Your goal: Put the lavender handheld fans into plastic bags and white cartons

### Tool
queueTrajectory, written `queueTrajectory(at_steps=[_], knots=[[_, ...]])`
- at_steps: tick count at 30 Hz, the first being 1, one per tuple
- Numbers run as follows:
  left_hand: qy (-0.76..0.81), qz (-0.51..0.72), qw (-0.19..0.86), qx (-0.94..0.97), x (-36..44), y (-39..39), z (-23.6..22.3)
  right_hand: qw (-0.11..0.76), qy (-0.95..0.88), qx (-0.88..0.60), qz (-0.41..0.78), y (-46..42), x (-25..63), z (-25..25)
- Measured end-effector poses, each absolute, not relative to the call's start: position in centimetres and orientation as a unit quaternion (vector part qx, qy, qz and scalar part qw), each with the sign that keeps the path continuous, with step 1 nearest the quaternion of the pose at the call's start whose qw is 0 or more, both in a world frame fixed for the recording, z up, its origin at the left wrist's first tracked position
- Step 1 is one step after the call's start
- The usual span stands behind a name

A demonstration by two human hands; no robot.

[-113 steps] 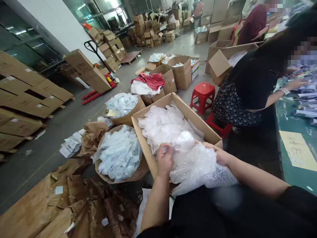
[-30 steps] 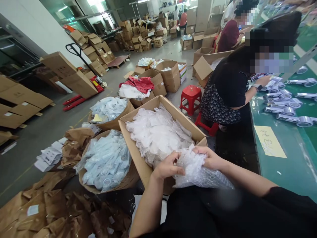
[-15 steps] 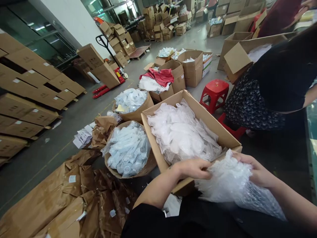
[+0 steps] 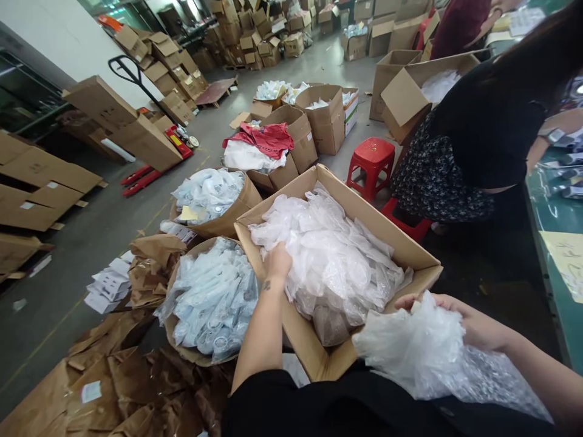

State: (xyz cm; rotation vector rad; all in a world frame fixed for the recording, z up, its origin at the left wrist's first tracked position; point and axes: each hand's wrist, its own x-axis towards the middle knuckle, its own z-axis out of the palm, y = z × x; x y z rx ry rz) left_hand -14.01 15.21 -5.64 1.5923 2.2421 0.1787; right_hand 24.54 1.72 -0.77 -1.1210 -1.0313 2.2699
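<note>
My right hand (image 4: 471, 318) grips a crumpled bundle of clear bubble wrap bags (image 4: 416, 349) at the near right corner of a large cardboard box (image 4: 407, 260). Some of my right fingers are covered by the plastic. Inside the box lies a heap of whitish bubble wrap bags (image 4: 337, 249). My left hand (image 4: 277, 262) reaches over the box's left wall and touches the left side of that heap. Its fingertips are hidden, so whether they are closed on a bag cannot be made out.
Left of the box stand round-topped cartons of pale blue bagged items (image 4: 214, 297) and a similar carton (image 4: 228, 212) behind. Brown wrapping paper (image 4: 113, 394) covers the floor at lower left. A red stool (image 4: 372, 161) and a seated person (image 4: 492, 127) are at right, beside a green table (image 4: 558, 267).
My left hand has left the bundle and moved left and forward onto the heap in the box. My right hand still holds the bundle. The view has shifted to the right.
</note>
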Motion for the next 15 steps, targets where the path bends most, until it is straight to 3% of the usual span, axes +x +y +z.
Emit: queueTrajectory(at_steps=[2, 4, 7, 15], knots=[[0.773, 0.192, 0.224, 0.562, -14.4, 13.7, -4.0, 0.2, -0.427, -0.359, 0.805, 2.3, 24.2, -0.4], [0.711, 0.313, 0.325, 0.539, -13.9, 11.9, -2.4, 0.191, -0.507, -0.322, 0.777, 2.8, 23.6, 0.1], [0.608, 0.402, 0.452, 0.515, -11.3, 9.2, -0.7, 0.188, -0.569, -0.27, 0.753, 3.2, 22.7, 1.1], [0.536, 0.473, 0.456, 0.53, -1.6, 3.3, 0.2, 0.275, -0.558, -0.214, 0.753, 2.2, 24.8, 1.5]])
